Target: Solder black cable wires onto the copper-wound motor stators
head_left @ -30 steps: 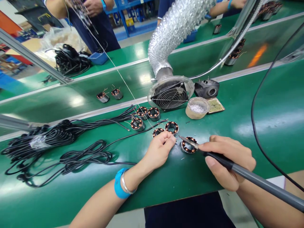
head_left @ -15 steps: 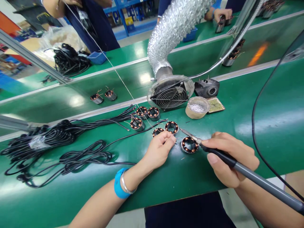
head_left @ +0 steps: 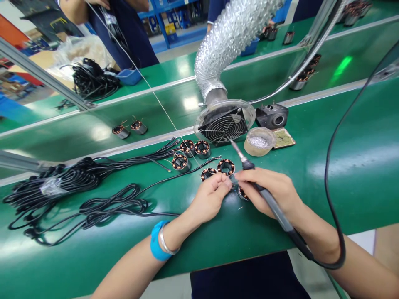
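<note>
My left hand (head_left: 210, 197) is closed in a pinch, with a thin pale solder wire (head_left: 162, 104) running down from the upper left to its fingers. A soldering iron (head_left: 277, 211) is held in my right hand (head_left: 274, 187), its metal tip pointing up and away towards the fan. My right thumb and index fingertip come close to the left fingertips; whether they grip the wire end is unclear. Under them lies a copper-wound motor stator (head_left: 243, 194), mostly covered by the right hand. Just beyond my left fingers stand another stator (head_left: 232, 169) and a partly hidden stator (head_left: 205, 173).
Several more stators (head_left: 181, 163) and bundled black cables (head_left: 65, 178) lie left. An extraction fan (head_left: 222, 128) on a foil duct, a round solder tub (head_left: 259, 141), a flat tray (head_left: 284, 138) and a black holder (head_left: 272, 115) stand behind. A person (head_left: 121, 37) is across the bench.
My right hand has moved left to the left fingertips, over the near stator, and the iron's tip has swung up and away. The left hand stays put. A co-worker's hand at upper right is gone.
</note>
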The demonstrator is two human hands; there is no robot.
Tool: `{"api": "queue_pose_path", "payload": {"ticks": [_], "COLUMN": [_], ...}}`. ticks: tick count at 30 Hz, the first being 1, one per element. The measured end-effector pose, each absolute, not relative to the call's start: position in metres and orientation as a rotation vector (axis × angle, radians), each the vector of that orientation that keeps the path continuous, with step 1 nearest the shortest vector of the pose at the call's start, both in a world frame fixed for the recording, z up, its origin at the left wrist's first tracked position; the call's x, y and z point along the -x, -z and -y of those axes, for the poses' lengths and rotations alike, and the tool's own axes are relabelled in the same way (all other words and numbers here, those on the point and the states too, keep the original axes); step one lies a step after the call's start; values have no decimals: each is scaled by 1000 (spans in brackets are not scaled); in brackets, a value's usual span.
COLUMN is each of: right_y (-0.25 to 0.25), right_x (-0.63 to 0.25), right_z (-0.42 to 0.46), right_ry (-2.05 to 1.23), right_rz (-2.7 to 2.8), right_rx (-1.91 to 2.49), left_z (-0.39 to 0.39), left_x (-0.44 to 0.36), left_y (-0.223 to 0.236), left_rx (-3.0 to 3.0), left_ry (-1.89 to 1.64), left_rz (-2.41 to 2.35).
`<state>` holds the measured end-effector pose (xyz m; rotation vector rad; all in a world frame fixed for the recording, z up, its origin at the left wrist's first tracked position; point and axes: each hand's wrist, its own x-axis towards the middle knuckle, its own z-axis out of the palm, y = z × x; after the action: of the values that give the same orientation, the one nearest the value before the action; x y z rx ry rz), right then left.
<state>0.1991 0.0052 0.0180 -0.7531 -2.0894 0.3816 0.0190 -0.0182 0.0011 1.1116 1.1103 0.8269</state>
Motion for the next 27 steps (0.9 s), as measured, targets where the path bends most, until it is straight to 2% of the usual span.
{"api": "queue_pose_path", "payload": {"ticks": [10,17,23,27], "right_y": [-18,-11,-9,-5], "right_x": [-199,-204,-201,-199], "right_z": [-5,0,2,3], "right_ry": [-329,-433,-710,-549], "right_rz": [2132,2133,2070,2057], "right_rx": [631,677,794,821], "left_z": [27,30,34,37], "left_x": [-6,-20,-26,-29], "left_y": [-8,-10,-11,-11], "left_rx": [-1418,-869,-691,-695], "left_ry": [-675,-753,-791,-819], "left_rz": [-1134,-1093,-1095,-1113]}}
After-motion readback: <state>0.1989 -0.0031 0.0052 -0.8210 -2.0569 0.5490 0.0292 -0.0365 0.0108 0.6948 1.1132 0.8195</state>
